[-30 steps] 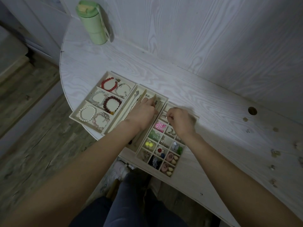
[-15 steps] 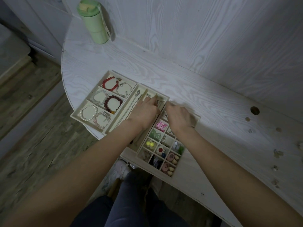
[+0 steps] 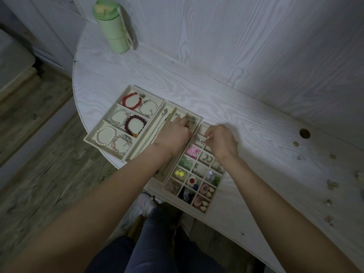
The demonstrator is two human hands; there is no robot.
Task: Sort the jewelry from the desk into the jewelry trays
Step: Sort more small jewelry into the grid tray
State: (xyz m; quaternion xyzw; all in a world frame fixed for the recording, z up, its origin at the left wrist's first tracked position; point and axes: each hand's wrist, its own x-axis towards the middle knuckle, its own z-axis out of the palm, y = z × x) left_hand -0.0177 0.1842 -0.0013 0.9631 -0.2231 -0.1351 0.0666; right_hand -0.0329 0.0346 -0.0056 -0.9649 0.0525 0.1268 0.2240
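Both hands [image 3: 173, 133] [image 3: 222, 139] curled over trays [image 3: 199, 208]

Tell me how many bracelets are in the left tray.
6, two per compartment: red and silver chain farthest; pale and dark red in the middle; pearl and pink nearest. None seems hidden.

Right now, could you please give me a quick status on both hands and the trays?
Left hand on necklace tray, fingers curled. Right hand pinching at small-compartment tray, item too small to tell. Bracelet tray full. Loose pieces wait on desk.
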